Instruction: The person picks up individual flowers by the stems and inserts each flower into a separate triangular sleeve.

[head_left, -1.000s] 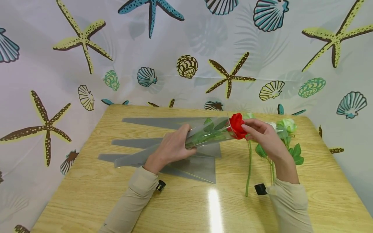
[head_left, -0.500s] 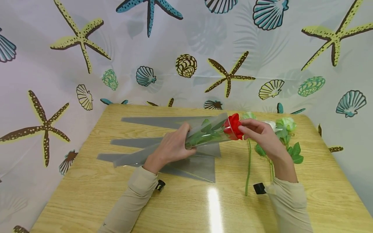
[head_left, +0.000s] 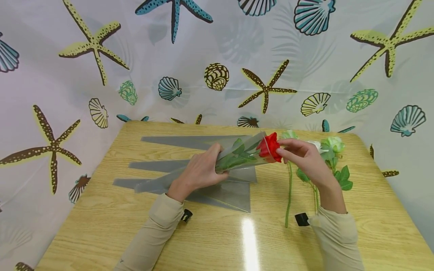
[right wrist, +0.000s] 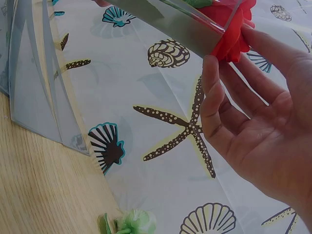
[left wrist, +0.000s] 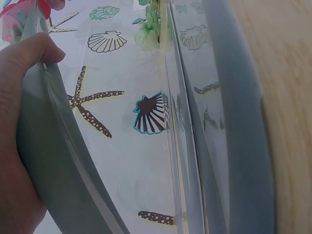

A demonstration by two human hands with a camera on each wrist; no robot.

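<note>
My left hand (head_left: 200, 169) grips a clear, grey-edged cone-shaped plastic flower sleeve (head_left: 249, 158) above the table. Inside it lies a red artificial rose (head_left: 268, 147) with green leaves, its bloom partly out of the wide right end. At that end my right hand (head_left: 310, 162) pinches the bloom between thumb and fingers. In the right wrist view the rose (right wrist: 234, 39) meets the fingertips right at the sleeve's rim. The left wrist view shows the left hand (left wrist: 19, 97) along the sleeve's grey side; the rose's lower stem is hidden.
Several more grey plastic sleeves (head_left: 234, 195) lie fanned on the wooden table (head_left: 210, 241). To the right lie white and pale green artificial roses (head_left: 333, 145), one with a long bare stem (head_left: 289, 199). A sea-patterned cloth (head_left: 190, 60) hangs behind the table.
The red bloom has moved left, deeper into the sleeve, with my right hand following it slightly. My left hand has kept its grip in nearly the same place.
</note>
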